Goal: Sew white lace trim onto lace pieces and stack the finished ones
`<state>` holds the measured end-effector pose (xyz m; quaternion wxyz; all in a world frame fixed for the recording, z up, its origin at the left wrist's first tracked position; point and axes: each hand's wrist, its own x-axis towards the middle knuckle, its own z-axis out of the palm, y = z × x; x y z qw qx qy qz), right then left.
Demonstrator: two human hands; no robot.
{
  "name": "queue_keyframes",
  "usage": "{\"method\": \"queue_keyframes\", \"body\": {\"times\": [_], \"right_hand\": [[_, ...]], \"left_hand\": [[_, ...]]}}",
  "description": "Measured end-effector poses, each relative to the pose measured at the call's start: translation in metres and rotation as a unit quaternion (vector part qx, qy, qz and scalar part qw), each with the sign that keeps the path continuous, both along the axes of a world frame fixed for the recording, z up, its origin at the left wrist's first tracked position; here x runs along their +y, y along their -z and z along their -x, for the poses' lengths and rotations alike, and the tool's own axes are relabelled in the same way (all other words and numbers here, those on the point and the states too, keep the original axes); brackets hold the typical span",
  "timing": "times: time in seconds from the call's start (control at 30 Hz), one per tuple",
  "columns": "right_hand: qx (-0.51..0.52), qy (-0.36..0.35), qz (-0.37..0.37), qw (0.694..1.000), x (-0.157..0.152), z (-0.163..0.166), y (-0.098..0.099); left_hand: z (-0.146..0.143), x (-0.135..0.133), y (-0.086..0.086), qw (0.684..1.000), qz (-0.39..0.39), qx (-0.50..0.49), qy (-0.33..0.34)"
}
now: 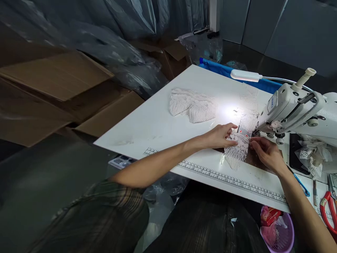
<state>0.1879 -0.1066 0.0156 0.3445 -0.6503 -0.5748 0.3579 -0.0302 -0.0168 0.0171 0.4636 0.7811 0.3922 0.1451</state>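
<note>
White lace fabric lies beneath the sewing machine's needle area and hangs toward the front of the table. At its left edge is my left hand; the thumb rests on the lace, the index finger stretches out, and the other fingers curl against the edge. My right hand is closed in a pinch at the lace's right edge, close to the presser foot. Its fingertips are partly hidden. The white sewing machine stands on the right, its lamp lighting the table behind my left hand.
Gathered white lace pieces lie further back on the white table. Red-handled scissors and lace scraps are at the right. A purple basket stands below the table edge; cardboard boxes fill the left.
</note>
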Motion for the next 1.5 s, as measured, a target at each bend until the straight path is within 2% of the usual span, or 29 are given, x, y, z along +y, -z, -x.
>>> {"method": "queue_keyframes", "body": {"times": [0.1, 0.23, 0.37, 0.43, 0.57, 0.7, 0.83, 0.97, 1.17, 1.33, 1.5], "right_hand": [[-0.165, -0.024, -0.096, 0.981, -0.007, -0.012, 0.005], [-0.268, -0.107, -0.197, 0.937, -0.013, -0.012, 0.014], [-0.398, -0.134, -0.226, 0.879, -0.012, -0.010, 0.025], [-0.426, -0.141, -0.219, 0.866, -0.009, -0.013, 0.027], [-0.368, -0.164, -0.203, 0.892, -0.002, -0.024, 0.024], [-0.301, -0.165, -0.212, 0.915, -0.002, -0.029, 0.025], [-0.322, -0.163, -0.244, 0.900, -0.006, -0.027, 0.034], [-0.371, -0.134, -0.243, 0.886, -0.008, -0.021, 0.042], [-0.391, -0.115, -0.242, 0.880, -0.011, -0.017, 0.044], [-0.387, -0.116, -0.237, 0.883, -0.013, -0.017, 0.044], [-0.343, -0.129, -0.232, 0.901, -0.018, -0.021, 0.038]], "left_hand": [[0.000, 0.003, -0.006, 0.999, 0.032, 0.001, -0.012], [-0.001, 0.004, -0.011, 0.999, 0.031, 0.029, -0.026], [-0.003, 0.001, -0.009, 0.998, 0.002, 0.055, -0.023], [-0.004, -0.001, -0.006, 0.998, -0.021, 0.059, -0.021], [-0.005, -0.003, 0.000, 0.997, -0.051, 0.056, -0.019], [-0.003, -0.002, 0.001, 0.998, -0.040, 0.046, -0.020], [-0.001, 0.000, 0.000, 0.999, -0.019, 0.041, -0.025], [-0.003, -0.001, -0.001, 0.998, -0.011, 0.051, -0.022], [-0.006, -0.006, -0.003, 0.997, -0.016, 0.073, -0.027], [-0.009, -0.009, -0.006, 0.996, -0.024, 0.085, -0.030], [-0.009, -0.010, -0.007, 0.995, -0.027, 0.086, -0.033]]}}
